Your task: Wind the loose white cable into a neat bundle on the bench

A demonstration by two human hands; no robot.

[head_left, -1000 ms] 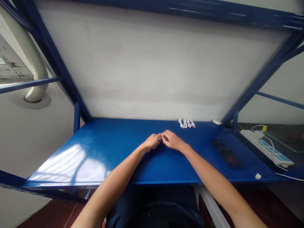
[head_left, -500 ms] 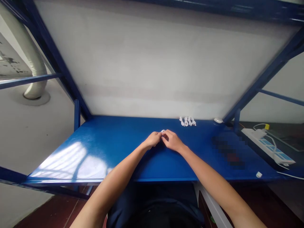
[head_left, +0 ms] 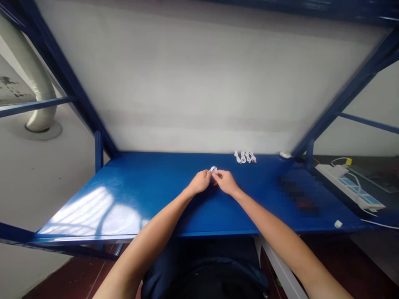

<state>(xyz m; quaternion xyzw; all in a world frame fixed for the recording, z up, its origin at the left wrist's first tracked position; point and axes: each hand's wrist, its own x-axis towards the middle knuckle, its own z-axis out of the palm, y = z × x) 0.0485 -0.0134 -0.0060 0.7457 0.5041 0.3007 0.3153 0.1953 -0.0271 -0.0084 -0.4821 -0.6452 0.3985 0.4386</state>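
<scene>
White cable coil [head_left: 213, 169] between 2 hands, above the middle of the blue tabletop [head_left: 156, 178].
The left hand [head_left: 200, 182] grips the coil from its left; the right hand [head_left: 225, 182] pinches at its lower right, fingertips drawn together. Beyond, near the wall [head_left: 199, 91], lie 4 white cable bundles [head_left: 243, 157]; farther right, a white rounded object [head_left: 285, 155] and a power strip [head_left: 349, 187].

Cable [head_left: 213, 169] plastic; tabletop [head_left: 156, 178] smooth, glossy; wall [head_left: 199, 83] matt.
</scene>
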